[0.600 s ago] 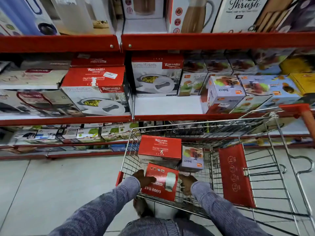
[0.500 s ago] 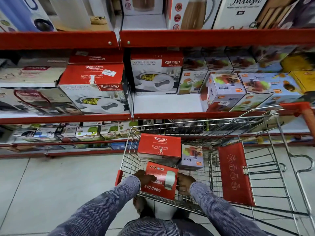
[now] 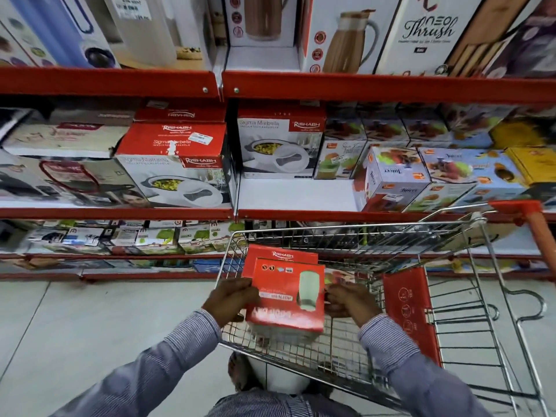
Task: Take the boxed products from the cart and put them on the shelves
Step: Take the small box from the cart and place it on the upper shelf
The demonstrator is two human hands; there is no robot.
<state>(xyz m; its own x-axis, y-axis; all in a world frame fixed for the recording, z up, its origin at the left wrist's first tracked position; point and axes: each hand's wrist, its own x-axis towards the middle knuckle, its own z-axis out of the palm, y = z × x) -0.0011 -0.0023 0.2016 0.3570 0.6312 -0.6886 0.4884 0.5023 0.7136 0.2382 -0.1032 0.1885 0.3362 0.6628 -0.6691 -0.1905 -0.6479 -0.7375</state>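
Seen from the head camera only. Left hand (image 3: 229, 300) clamped on the left side of a red box (image 3: 285, 299), thumb over its top face; right hand (image 3: 350, 300) clamped on the right side. Box held above the near end of the wire cart (image 3: 346, 356), tilted toward the camera, with a pale green cup printed on it. Just behind it, inside the cart, another red box (image 3: 281, 254), mostly hidden. Beside that, to the right, a sliver of a third box, too hidden to read. Red flap (image 3: 406, 308) upright inside the cart. Ahead, red shelves (image 3: 361, 84) packed with boxes; on the middle one a bare white patch (image 3: 294, 192) between a casserole box (image 3: 279, 142) and a juicer box (image 3: 391, 179). Striped sleeves (image 3: 391, 341) on both arms. Pale tiled floor (image 3: 90, 326) below.
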